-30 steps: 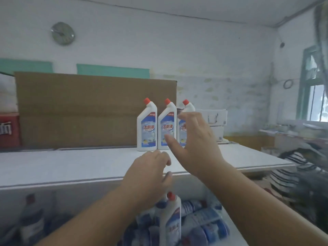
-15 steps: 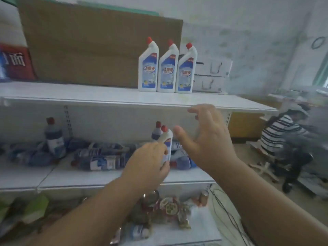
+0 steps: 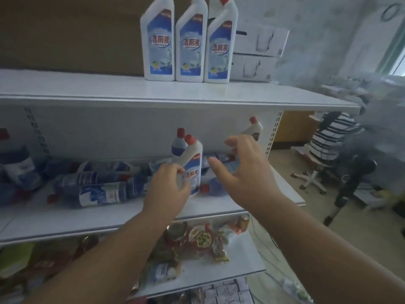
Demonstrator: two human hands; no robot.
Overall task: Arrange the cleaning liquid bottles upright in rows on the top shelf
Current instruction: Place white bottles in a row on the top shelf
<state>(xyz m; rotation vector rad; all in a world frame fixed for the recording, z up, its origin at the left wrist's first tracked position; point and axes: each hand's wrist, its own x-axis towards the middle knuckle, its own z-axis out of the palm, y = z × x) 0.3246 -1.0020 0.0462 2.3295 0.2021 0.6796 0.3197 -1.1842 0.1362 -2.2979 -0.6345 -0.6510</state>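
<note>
Three white cleaning liquid bottles with red caps (image 3: 191,47) stand upright in a row on the white top shelf (image 3: 87,88). On the middle shelf (image 3: 65,220) another white bottle (image 3: 195,159) stands upright, and my left hand (image 3: 167,189) is closed around its lower part. My right hand (image 3: 243,172) hovers open beside it with fingers spread. Behind that hand a tilted white bottle (image 3: 255,129) leans at the shelf's right end. Several blue bottles (image 3: 98,191) lie on their sides on the middle shelf.
A blue bottle (image 3: 178,145) stands behind the held one, another (image 3: 17,165) at far left. Brown cardboard (image 3: 65,36) and white boxes (image 3: 256,51) back the top shelf. Snack packets (image 3: 197,238) fill the lower shelf. A person in a striped shirt (image 3: 328,137) sits at right.
My view has dropped from the top shelf to the middle shelf. My left hand has closed on the upright white bottle, and my right hand has moved down beside it.
</note>
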